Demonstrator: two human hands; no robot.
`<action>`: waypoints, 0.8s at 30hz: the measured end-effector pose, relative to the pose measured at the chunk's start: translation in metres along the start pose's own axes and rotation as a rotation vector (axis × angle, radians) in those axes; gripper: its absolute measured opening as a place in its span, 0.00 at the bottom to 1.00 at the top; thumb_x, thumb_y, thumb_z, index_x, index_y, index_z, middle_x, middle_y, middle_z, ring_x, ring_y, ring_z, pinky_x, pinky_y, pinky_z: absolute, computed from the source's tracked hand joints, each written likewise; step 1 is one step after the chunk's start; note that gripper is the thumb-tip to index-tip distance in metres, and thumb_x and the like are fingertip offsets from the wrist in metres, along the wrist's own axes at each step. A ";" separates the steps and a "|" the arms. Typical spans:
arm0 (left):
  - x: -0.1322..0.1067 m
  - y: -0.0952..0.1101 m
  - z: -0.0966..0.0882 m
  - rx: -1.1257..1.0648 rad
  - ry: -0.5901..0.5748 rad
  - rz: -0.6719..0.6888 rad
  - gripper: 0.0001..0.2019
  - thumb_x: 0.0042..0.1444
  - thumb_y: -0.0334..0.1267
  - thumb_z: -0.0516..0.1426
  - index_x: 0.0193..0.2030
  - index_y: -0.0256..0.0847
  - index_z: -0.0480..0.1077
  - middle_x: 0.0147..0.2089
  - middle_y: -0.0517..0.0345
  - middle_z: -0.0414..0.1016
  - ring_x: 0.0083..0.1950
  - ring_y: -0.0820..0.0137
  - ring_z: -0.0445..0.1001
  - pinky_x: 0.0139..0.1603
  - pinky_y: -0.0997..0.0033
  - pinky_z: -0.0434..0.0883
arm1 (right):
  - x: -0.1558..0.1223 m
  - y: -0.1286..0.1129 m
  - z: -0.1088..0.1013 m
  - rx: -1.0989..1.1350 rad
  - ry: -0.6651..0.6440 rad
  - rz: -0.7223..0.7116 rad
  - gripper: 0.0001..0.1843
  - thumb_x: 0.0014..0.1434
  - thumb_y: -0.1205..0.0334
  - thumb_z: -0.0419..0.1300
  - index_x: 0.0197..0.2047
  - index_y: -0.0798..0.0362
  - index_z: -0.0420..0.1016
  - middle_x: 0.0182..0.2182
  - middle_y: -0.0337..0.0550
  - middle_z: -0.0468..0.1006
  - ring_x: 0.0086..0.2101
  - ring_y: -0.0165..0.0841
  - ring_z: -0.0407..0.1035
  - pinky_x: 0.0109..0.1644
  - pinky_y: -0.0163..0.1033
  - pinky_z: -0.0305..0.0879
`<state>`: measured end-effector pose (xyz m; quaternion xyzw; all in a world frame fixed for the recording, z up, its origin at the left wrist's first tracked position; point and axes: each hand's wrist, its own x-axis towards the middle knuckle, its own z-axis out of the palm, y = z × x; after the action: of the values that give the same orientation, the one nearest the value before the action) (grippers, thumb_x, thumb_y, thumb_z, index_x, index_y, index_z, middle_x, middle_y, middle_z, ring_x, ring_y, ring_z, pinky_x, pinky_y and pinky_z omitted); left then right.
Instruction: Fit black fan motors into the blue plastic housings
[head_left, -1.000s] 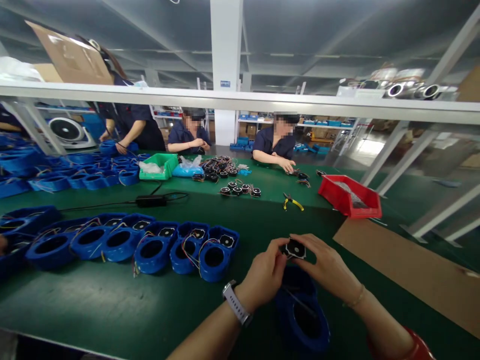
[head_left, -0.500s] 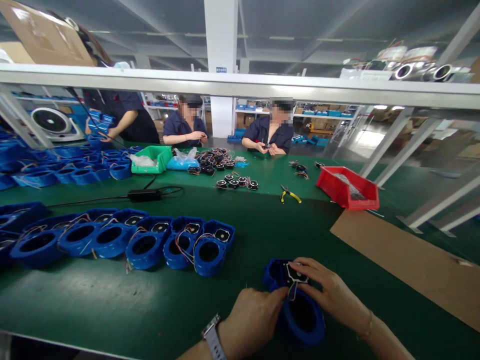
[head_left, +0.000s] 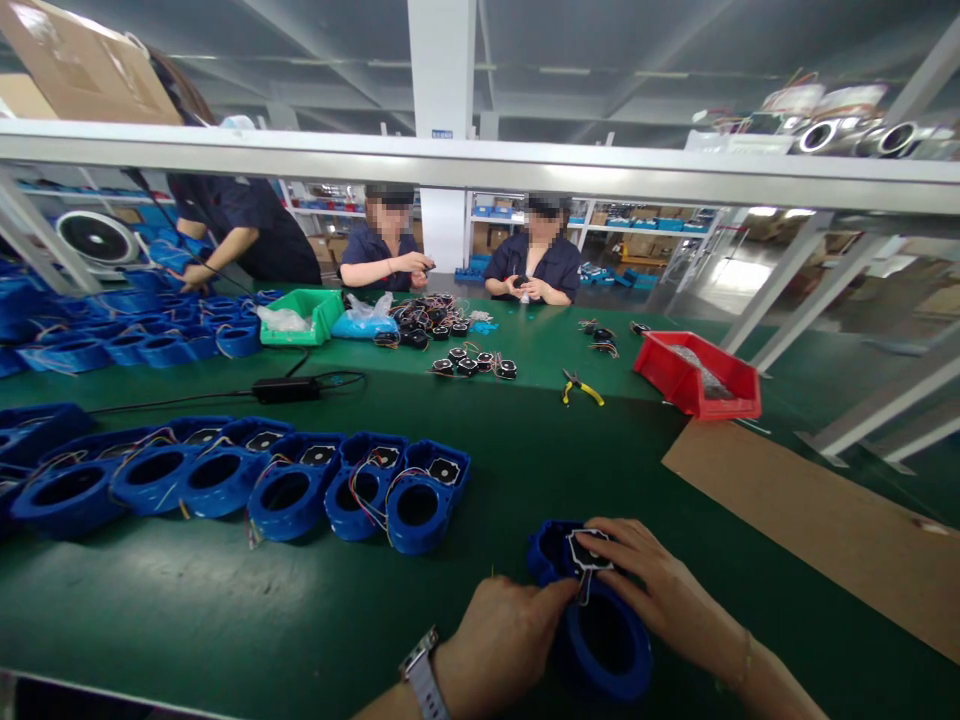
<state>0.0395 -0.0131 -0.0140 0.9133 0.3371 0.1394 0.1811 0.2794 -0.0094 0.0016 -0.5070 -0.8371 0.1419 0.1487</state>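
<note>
A blue plastic housing (head_left: 636, 655) with a round opening lies on the green table before me. A black motor (head_left: 592, 550) with a pale rim sits at the housing's upper part, and thin wires (head_left: 583, 588) come out of it toward the ring. My left hand (head_left: 499, 630), with a watch on the wrist, is closed, thumb and forefinger pinched at those wires; the fingertips partly cover them. From the right, my right hand (head_left: 660, 590) grips the motor, its fingers over the top and its thumb at the lower side.
A row of blue housings (head_left: 285, 500) with motors stands to the left. Yellow-handled pliers (head_left: 583, 388), a red bin (head_left: 697, 375), a green bin (head_left: 319, 315) and loose motors (head_left: 469, 362) lie farther back. Cardboard (head_left: 810, 530) covers the right side. Several co-workers (head_left: 532, 262) work behind.
The motor has shifted slightly and sits a little differently under my right fingers. My left hand stays at the wires, its fingertips slightly moved. Across the table, the co-workers' hands have moved.
</note>
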 end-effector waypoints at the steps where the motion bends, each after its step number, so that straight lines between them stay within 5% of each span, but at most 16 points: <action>1: 0.000 0.000 0.000 -0.003 0.002 -0.002 0.18 0.63 0.31 0.46 0.58 0.49 0.59 0.36 0.60 0.78 0.32 0.65 0.78 0.32 0.68 0.74 | -0.001 0.000 0.001 0.001 0.002 0.013 0.20 0.68 0.50 0.48 0.60 0.42 0.67 0.58 0.45 0.64 0.57 0.42 0.59 0.60 0.53 0.61; 5: 0.000 -0.002 -0.001 -0.028 0.009 0.000 0.19 0.63 0.31 0.46 0.60 0.50 0.57 0.38 0.60 0.79 0.33 0.64 0.79 0.34 0.65 0.75 | -0.005 0.000 0.009 -0.020 0.037 0.051 0.20 0.68 0.49 0.47 0.60 0.40 0.66 0.64 0.43 0.56 0.61 0.46 0.52 0.61 0.60 0.56; 12: -0.001 -0.004 0.001 -0.038 0.026 -0.008 0.17 0.63 0.31 0.47 0.57 0.51 0.60 0.38 0.60 0.79 0.33 0.64 0.79 0.34 0.66 0.75 | -0.002 0.005 0.012 -0.073 0.142 -0.085 0.20 0.66 0.47 0.51 0.57 0.42 0.70 0.53 0.47 0.71 0.53 0.46 0.65 0.57 0.63 0.61; 18: -0.002 -0.009 0.003 -0.074 0.039 -0.030 0.16 0.62 0.29 0.47 0.53 0.50 0.63 0.38 0.62 0.79 0.34 0.64 0.79 0.35 0.66 0.74 | 0.002 -0.002 0.013 -0.063 0.228 -0.171 0.17 0.68 0.51 0.50 0.54 0.44 0.72 0.51 0.45 0.74 0.49 0.40 0.69 0.50 0.48 0.72; 24: 0.000 -0.013 0.003 -0.111 0.044 -0.023 0.14 0.63 0.31 0.47 0.52 0.50 0.64 0.37 0.62 0.78 0.34 0.66 0.78 0.36 0.69 0.73 | 0.000 -0.002 0.020 -0.084 0.226 -0.159 0.16 0.68 0.54 0.50 0.55 0.44 0.70 0.53 0.44 0.72 0.51 0.40 0.68 0.53 0.49 0.70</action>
<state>0.0333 -0.0043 -0.0219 0.8945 0.3435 0.1759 0.2257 0.2704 -0.0121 -0.0158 -0.4574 -0.8578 0.0366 0.2315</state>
